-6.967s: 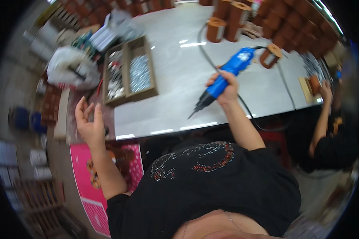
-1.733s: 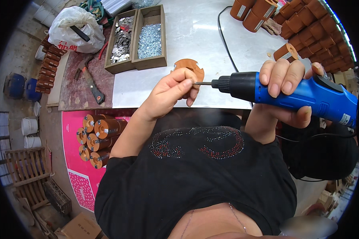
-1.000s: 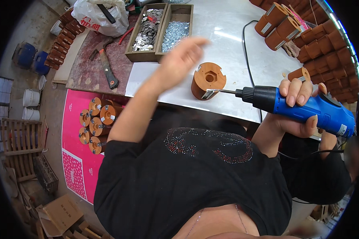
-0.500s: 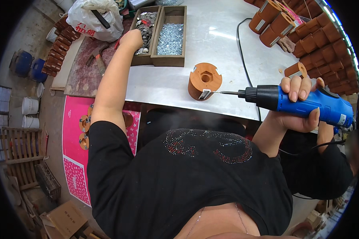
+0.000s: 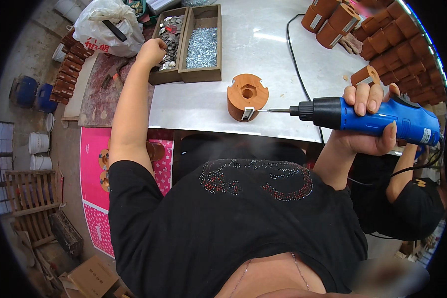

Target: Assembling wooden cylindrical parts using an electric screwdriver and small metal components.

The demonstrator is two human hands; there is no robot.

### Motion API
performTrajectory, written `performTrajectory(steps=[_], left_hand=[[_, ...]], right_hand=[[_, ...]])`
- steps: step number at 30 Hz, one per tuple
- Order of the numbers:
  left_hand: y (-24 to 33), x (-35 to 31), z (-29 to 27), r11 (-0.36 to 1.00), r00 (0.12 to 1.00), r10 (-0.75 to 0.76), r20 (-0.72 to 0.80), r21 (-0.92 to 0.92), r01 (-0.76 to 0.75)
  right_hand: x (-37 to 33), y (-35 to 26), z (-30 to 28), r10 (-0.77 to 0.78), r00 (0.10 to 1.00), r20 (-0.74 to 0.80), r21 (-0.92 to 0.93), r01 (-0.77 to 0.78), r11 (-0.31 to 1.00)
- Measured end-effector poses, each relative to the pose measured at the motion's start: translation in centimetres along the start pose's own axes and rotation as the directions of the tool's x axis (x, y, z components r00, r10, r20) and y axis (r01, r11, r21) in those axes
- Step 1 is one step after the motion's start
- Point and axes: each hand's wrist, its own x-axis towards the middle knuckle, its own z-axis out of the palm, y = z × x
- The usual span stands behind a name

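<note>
My left hand [image 5: 153,51] is at the left rim of a wooden box of small flat metal pieces [image 5: 172,39], its fingers curled together. What they hold, if anything, is hidden. In my right hand [image 5: 370,119] is a blue and black electric screwdriver [image 5: 390,119], held level with its long thin bit pointing left. The bit's tip reaches the side of a round reddish-brown block [image 5: 248,92] standing on the metal tabletop; I cannot tell whether it touches. The block has a hole in its top, notches in its rim and a small metal plate [image 5: 248,114] on its near side.
Beside the metal pieces stands a wooden box [image 5: 202,74] of silvery screws. A black cable [image 5: 294,59] crosses the tabletop. Stacked brown blocks [image 5: 397,44] fill the right. A white plastic bag [image 5: 107,30] and a hammer [image 5: 117,79] lie left. Another person's arm [image 5: 401,171] is at right.
The view has shifted slightly, moving the block and boxes left in the picture. My left hand has turned a little, its curled fingers showing more. The right hand keeps its hold on the screwdriver.
</note>
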Motion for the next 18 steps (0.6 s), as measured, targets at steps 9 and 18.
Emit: performTrajectory(steps=[9,18], left_hand=[[7.5,-7.1,-6.8,0.53,0.904,0.34,0.259,-0.847,0.043],[17.9,-12.0,-6.8,0.604,0.548,0.771,0.324,-0.646,-0.467]], right_hand=[[0.1,-0.3,-0.3,-0.014,1.0,0.009,-0.014,0.014,1.0],[-0.1,-0.6,-0.3,-0.013,1.0,0.025,0.016,0.013,1.0]])
